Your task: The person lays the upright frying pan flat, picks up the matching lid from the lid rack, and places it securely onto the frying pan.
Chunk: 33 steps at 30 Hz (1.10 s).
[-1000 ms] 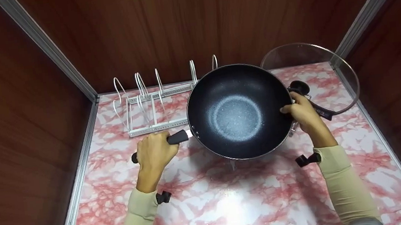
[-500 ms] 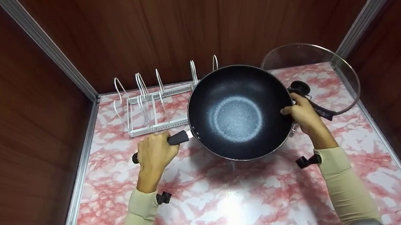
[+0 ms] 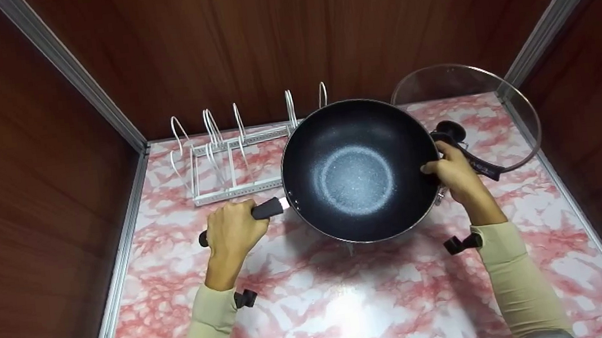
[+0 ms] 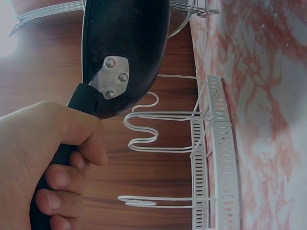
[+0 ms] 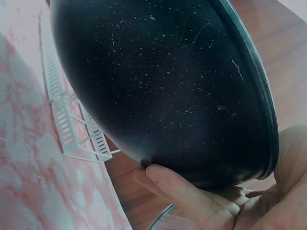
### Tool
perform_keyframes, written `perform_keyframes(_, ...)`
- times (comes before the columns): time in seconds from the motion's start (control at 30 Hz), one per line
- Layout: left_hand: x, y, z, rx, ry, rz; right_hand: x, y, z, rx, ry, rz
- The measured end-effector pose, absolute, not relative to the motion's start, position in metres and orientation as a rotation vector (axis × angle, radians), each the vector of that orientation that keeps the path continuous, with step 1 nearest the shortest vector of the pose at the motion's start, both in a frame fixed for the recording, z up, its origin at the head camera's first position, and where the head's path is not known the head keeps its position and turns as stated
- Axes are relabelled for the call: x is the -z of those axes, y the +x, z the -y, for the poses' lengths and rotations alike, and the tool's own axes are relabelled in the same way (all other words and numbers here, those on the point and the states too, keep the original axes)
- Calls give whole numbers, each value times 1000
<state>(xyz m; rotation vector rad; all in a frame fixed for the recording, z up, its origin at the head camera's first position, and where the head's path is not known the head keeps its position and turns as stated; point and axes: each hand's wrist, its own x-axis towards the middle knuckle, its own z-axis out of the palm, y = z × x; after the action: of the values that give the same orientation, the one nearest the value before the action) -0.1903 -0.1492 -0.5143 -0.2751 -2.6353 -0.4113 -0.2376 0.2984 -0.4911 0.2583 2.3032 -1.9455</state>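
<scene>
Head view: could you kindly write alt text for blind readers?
A left hand grips the handle of a black pan; the right hand holds the opposite rim. The pan partly hides a white rack; a glass lid is at right.

In the head view, the dark pan (image 3: 356,179) hides the right part of the white rack (image 3: 238,191) and some of the worktop (image 3: 296,328); the left hand (image 3: 235,227) covers the middle of the handle (image 3: 267,208); most fingers of the right hand (image 3: 454,171) are out of sight under the pan; the pale marks on the black strip (image 3: 484,167) beside the glass lid (image 3: 476,115) are too small to read. In both wrist views, the upper edge cuts the pan; in the right one, the lower edge leaves only a small piece of the lid.
</scene>
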Motion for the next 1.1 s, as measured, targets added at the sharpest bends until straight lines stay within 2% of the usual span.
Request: perform_keyframes(1.1, 530, -186, 156, 427, -295, 2670, 506, -228, -294, 1929, 223, -2336)
